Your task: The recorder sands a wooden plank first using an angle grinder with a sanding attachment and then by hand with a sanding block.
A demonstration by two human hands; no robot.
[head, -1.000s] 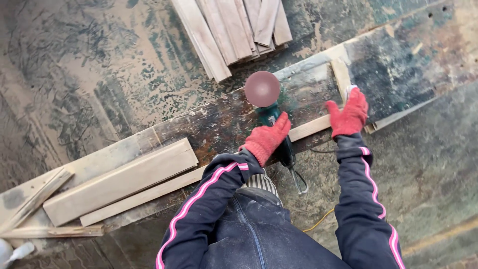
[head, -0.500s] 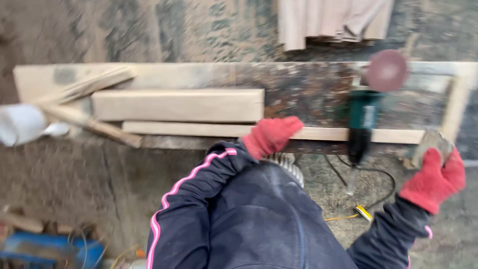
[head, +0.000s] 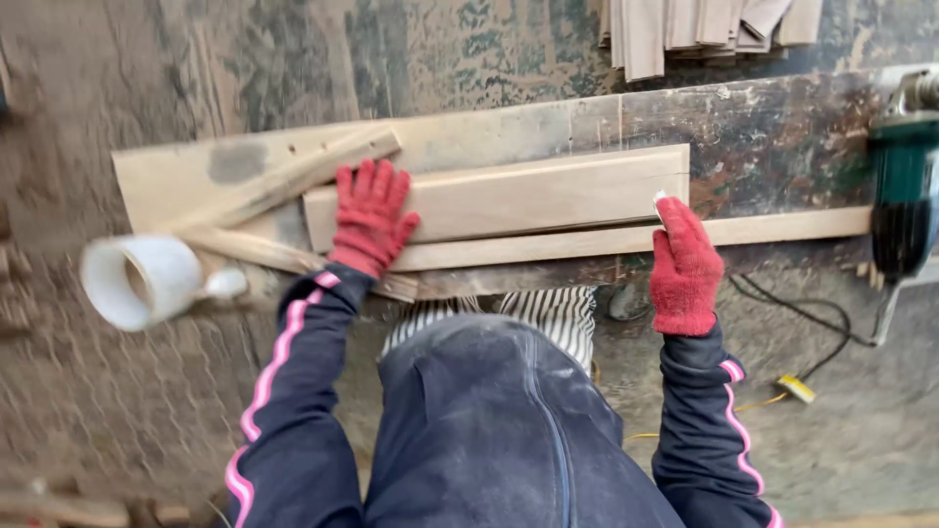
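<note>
A person in red gloves bent over a long, paint-scarred surface (head: 782,127) running across the upper half of the frame. The left hand (head: 370,217) lay flat with fingers spread on the left end of a pale wooden board (head: 509,196) at centre frame; the right hand (head: 683,262) was at the board's lower right corner, closed loosely, with a small white object (head: 660,199) showing at the fingertips, too small to identify. A thin wooden strip (head: 763,231) lay along the board's near edge. By the look of it, the board was being taken up at both ends, a move that would call for a firm grip on each end. A green power tool (head: 905,196) rested at the far right, its cord (head: 802,318) trailing down. At left stood a white cup-like container (head: 142,282), apparently empty. More boards (head: 704,24) were stacked along the top edge.
</note>
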